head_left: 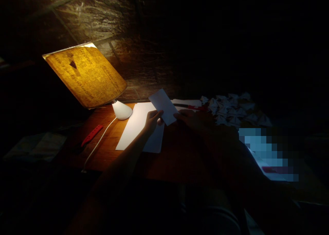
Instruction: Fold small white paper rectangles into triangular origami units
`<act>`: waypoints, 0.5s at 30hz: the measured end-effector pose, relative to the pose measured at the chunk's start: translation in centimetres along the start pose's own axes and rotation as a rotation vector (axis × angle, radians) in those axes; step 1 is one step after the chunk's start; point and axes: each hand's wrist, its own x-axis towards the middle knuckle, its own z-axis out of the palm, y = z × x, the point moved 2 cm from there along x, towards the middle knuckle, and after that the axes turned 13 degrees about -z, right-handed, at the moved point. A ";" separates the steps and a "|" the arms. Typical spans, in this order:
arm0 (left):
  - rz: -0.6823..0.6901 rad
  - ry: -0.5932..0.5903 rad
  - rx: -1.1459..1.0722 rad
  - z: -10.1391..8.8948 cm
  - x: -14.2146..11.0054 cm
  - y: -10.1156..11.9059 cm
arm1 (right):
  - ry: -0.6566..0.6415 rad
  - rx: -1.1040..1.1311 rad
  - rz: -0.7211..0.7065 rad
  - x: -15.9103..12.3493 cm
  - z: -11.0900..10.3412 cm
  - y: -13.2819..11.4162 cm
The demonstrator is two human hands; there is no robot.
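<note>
Now, the head view: we look down on a wooden table, lit on its left side and deep in shadow on its right.
Paper slip: we have it held up in front of us, seen against the far right part of the white sheets; its long axis slants from upper left to lower right.
Left hand: thumb over the near left edge, fingers behind, pinched closed on the slip.
Right hand: dim, but we see its fingertips closed on the slip's lower right corner.
Hands to slip: both touch it, so neither is nearer; its upper end points away, clear of all our fingers.
Lampshade: here's our printing, headings over rows of small type, slanted and too soft for us to read surely.
Lamp base: plain white, no brand that we can make out.
Red tool: left of the lamp cord, no legible label.
Folded papers: heaped beyond our right hand, too dark to show writing.
</note>
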 end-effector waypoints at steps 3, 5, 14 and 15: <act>0.002 -0.011 -0.014 -0.1 0.1 -0.1 | -0.014 0.009 -0.007 0.1 0.1 0.1; 0.001 -0.010 -0.019 -0.2 0.4 -0.3 | -0.008 0.016 -0.029 0.2 0.1 0.1; -0.107 0.005 0.020 -0.5 0.8 -1.1 | 0.050 0.055 -0.064 0.5 -0.1 0.7; -0.139 -0.020 0.057 -0.5 0.7 -1.2 | 0.032 0.062 -0.056 0.5 -0.1 0.7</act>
